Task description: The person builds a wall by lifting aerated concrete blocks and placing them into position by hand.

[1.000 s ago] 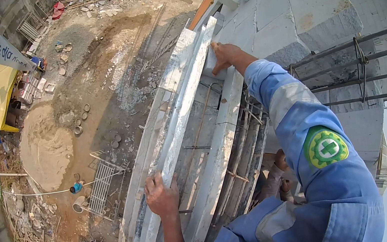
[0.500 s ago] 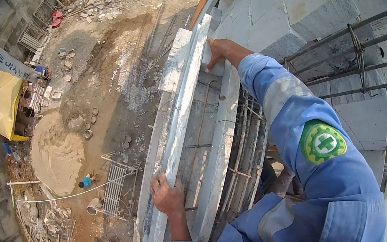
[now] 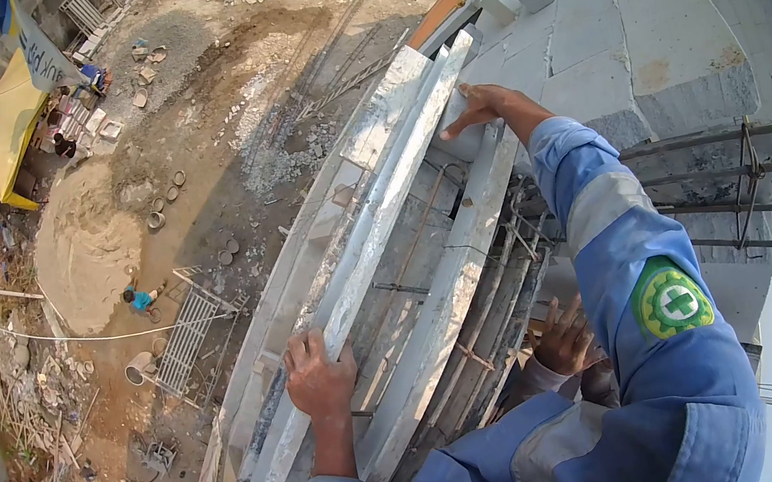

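My left hand (image 3: 319, 373) is curled over the edge of a long pale beam (image 3: 372, 228), at the lower middle of the view. Farther up, my right hand (image 3: 494, 109) reaches to the inner side of the beam's upper end, thumb and forefinger spread beside a pale surface; the other fingers are partly hidden. A second long pale beam (image 3: 457, 305) runs roughly parallel, with a channel and thin metal rods between the two. A short pale board (image 3: 385, 110) lies along the outer side of the first beam.
Another person's hand (image 3: 566, 339) shows below my right arm. Steel bars (image 3: 714, 175) jut across the right side, under large pale blocks (image 3: 678, 43). Far below on the left are a sand pile (image 3: 89, 248), a yellow canopy (image 3: 5, 130), a metal grate (image 3: 192, 344) and a person in blue (image 3: 141, 299).
The view has shifted, so the beams and my right hand appear farther right. Both hands keep nearly the same places on the structure. The other person's hand now shows more clearly, fingers spread.
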`<state>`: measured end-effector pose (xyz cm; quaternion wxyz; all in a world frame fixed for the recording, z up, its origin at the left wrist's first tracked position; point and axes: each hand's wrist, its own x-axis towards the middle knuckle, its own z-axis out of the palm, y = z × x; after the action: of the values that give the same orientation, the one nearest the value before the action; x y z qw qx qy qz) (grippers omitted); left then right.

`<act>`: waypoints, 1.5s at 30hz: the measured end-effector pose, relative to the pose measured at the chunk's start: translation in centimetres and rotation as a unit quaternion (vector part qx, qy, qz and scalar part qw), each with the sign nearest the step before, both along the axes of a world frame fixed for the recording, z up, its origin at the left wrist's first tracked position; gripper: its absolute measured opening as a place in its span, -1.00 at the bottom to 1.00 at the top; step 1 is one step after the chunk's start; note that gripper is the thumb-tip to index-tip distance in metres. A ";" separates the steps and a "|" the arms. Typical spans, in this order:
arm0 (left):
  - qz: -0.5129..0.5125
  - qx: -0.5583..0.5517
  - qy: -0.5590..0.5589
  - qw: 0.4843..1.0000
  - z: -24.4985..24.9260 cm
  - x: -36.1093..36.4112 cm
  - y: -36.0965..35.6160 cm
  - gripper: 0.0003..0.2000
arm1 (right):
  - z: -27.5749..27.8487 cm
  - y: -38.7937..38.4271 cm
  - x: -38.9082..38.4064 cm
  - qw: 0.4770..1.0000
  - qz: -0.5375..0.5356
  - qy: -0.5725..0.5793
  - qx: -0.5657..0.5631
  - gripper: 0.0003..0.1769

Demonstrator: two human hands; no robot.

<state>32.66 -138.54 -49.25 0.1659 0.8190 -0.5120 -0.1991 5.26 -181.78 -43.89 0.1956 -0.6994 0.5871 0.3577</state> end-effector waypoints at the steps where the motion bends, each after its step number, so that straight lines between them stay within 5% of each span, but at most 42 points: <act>1: 0.004 0.002 0.000 1.000 -0.1 0.0 0.0 -0.58 | 0.0 -0.1 0.2 1.000 0.000 0.001 -0.002 0.62; 13: -0.006 0.043 0.005 0.999 0.4 0.2 -0.1 -0.58 | 0.0 0.5 0.5 0.995 -0.022 -0.077 0.053 0.46; 20: -0.004 0.013 -0.005 1.000 0.0 -0.1 -0.1 -0.59 | -0.5 0.7 0.7 0.999 0.016 0.025 0.027 0.43; 45: 0.006 0.012 0.000 1.000 0.6 -0.1 -0.3 -0.61 | 0.6 2.7 1.9 0.998 0.043 0.041 -0.008 0.30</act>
<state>32.54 -138.89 -48.63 0.1573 0.8242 -0.5043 -0.2040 7.19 -179.07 -43.32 0.1503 -0.7101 0.5672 0.3892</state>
